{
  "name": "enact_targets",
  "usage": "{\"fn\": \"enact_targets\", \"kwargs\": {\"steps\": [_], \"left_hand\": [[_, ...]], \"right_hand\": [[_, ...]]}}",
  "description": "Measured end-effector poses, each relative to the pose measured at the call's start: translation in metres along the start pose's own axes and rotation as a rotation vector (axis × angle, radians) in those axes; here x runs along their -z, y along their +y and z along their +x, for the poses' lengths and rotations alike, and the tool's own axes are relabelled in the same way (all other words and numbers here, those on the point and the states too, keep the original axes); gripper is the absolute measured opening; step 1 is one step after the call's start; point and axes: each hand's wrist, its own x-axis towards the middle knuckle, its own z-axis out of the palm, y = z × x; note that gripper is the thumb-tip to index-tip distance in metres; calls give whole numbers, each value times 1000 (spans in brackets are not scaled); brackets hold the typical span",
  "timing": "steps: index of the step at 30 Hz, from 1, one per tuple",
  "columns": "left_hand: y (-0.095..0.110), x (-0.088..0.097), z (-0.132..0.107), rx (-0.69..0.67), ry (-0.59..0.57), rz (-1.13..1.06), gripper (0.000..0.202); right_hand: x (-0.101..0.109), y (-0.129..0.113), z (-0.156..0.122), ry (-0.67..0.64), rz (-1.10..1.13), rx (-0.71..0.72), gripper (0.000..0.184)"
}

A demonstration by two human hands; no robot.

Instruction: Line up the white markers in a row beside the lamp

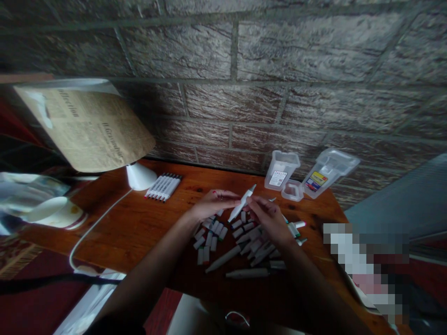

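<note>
Left-hand fingers (232, 204) and right-hand fingers (257, 207): both pinched closed on one tilted white marker (244, 200), above scattered caps (199, 243) and loose markers (224, 259) on wooden surface (118, 232).

Ref = loose marker pile (250, 234) on the table (122, 225). Caps (208, 238) just left of pile. Held marker (241, 204) over pile's back edge, left hand (214, 204) on its left, right hand (267, 211) on its right. Marker row (164, 187) left of pile, farther back; lamp (94, 128) left beyond that. Cup (59, 211) far left of pile. Two containers (283, 168) behind pile, to the right; tub (292, 190) between them, nearer the pile. Wall (223, 111) behind everything.
</note>
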Motion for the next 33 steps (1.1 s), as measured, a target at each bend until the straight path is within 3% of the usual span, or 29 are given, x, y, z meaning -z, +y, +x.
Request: {"fn": "enact_targets", "kwargs": {"steps": [10,13,15,19,22,25,28,33], "left_hand": [[-1,-7,-2,-73,-42,1,45],[-3,-2,-2,-138,-35,58,43],[-4,10,-2,-193,55,165,38],[1,46,-8,-224,365,592,22],[6,71,-15,-34,624,962,20],[9,84,-21,225,807,1136,22],[10,85,-22,400,847,1204,25],[12,80,-20,522,872,1298,28]], "right_hand": [[-2,1,-3,-14,11,-45,51],[-3,-2,-3,-6,-44,-42,55],[-4,-4,-4,3,-72,-51,56],[-4,-6,-5,42,-73,-57,55],[-3,-6,-6,57,-75,-60,53],[-2,-6,-7,63,-77,-65,54],[-2,-6,-7,55,-83,-52,55],[-2,-6,-7,58,-75,-61,57]]}}
